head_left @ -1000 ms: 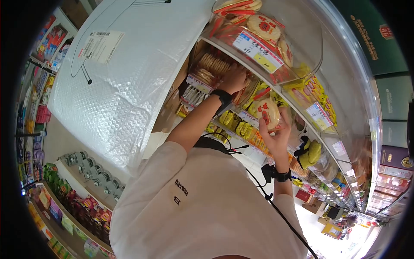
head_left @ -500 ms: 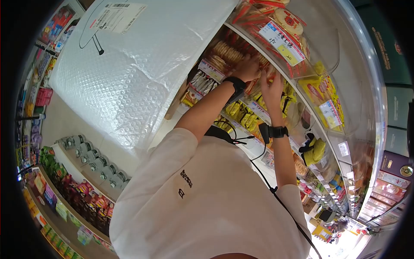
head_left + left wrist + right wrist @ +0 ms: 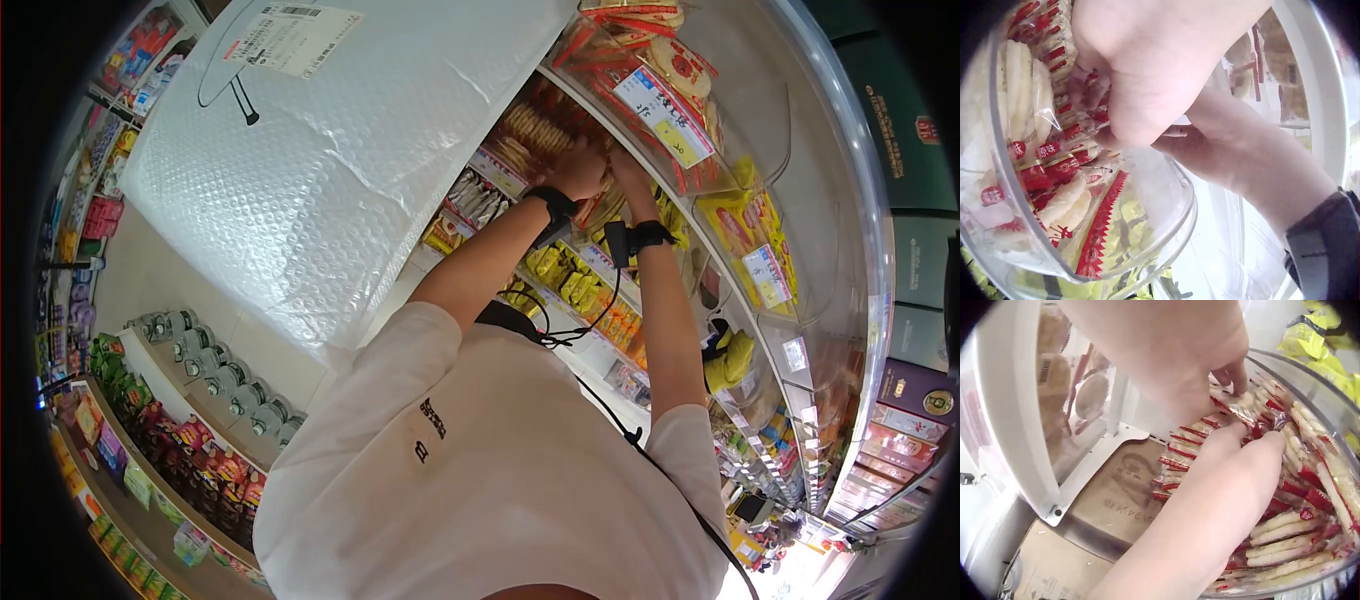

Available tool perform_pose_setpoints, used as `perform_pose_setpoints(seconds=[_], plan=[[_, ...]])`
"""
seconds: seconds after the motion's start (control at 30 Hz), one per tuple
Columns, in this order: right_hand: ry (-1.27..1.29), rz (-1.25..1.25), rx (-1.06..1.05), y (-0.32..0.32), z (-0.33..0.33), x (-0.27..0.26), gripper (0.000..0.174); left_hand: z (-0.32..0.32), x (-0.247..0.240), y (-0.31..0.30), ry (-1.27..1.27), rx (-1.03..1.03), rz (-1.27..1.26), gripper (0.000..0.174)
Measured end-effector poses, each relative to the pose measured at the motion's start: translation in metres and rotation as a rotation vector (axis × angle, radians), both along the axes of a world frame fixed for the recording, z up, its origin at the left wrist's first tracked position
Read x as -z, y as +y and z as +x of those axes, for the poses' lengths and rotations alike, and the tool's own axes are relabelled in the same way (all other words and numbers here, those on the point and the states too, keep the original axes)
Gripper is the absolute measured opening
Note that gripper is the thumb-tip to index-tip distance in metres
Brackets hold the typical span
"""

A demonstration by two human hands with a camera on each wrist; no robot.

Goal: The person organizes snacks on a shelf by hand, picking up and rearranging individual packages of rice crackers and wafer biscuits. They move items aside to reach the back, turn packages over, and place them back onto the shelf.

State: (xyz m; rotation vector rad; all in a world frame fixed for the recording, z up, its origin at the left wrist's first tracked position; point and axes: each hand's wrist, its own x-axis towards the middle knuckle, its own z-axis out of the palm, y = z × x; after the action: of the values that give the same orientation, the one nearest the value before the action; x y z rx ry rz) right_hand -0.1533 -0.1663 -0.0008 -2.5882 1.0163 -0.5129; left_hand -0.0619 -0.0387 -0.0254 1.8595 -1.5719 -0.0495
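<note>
Both hands reach into a clear plastic bin [image 3: 997, 106] filled with wrapped rice crackers [image 3: 1291, 531], pale and round in clear wrappers with red ends. My left hand [image 3: 583, 170] is over the row; in the right wrist view its thumb and finger [image 3: 1269, 445] pinch at a red-ended wrapper. Close beside it, my right hand [image 3: 628, 172] bends down into the bin, its curled fingers [image 3: 1235, 376] at a clear cracker packet [image 3: 1242, 406]. The left hand [image 3: 1141, 69] partly covers the right hand [image 3: 1191, 144] in the left wrist view, hiding the right fingertips.
An upper shelf bin with a price card [image 3: 665, 115] overhangs the hands. A big bubble-wrapped white box [image 3: 290, 190] stands at left. Yellow packets [image 3: 565, 280] fill lower bins, and a cardboard box [image 3: 1122, 487] lies beneath the cracker bin.
The right hand has carried a round cracker packet from in front of the shelf up into the bin beside the left hand. The view has shifted slightly.
</note>
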Motion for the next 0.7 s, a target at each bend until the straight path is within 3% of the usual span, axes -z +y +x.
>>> perform_pose_setpoints(seconds=[0.17,0.23,0.33,0.4,0.47,0.53,0.57,0.6,0.63,0.7], plan=[[-0.111,0.073,-0.046,-0.032,0.004,0.055,0.041,0.008,-0.009,0.007,-0.08,0.138,0.067,0.027],[-0.077,0.014,-0.06,-0.023,0.01,0.038,0.042,0.007,-0.014,0.015,-0.014,0.165,0.069,0.024],[-0.405,0.435,-0.029,0.042,-0.014,-0.021,0.048,0.002,-0.047,0.035,0.145,0.152,0.188,0.02],[-0.119,0.466,0.042,0.012,-0.018,-0.022,0.053,0.0,-0.047,0.028,0.145,0.217,0.267,0.019],[-0.021,0.415,0.065,0.004,-0.023,-0.02,0.057,-0.004,-0.046,0.023,0.05,0.217,0.239,0.021],[-0.104,0.281,0.039,0.012,-0.029,-0.021,0.059,-0.011,-0.035,0.015,-0.131,0.148,0.095,0.028],[-0.067,0.144,-0.104,-0.021,-0.031,0.015,0.059,-0.016,-0.018,0.003,-0.072,0.093,0.025,0.032],[0.075,0.148,-0.018,0.006,-0.021,-0.022,0.057,-0.021,0.007,-0.015,-0.014,0.038,-0.047,0.037],[0.109,0.171,-0.026,0.006,-0.018,-0.02,0.056,-0.021,0.017,-0.025,0.045,-0.016,-0.117,0.042],[0.102,0.161,-0.112,0.025,-0.011,-0.041,0.049,-0.026,0.004,-0.015,0.072,-0.049,-0.083,0.049]])
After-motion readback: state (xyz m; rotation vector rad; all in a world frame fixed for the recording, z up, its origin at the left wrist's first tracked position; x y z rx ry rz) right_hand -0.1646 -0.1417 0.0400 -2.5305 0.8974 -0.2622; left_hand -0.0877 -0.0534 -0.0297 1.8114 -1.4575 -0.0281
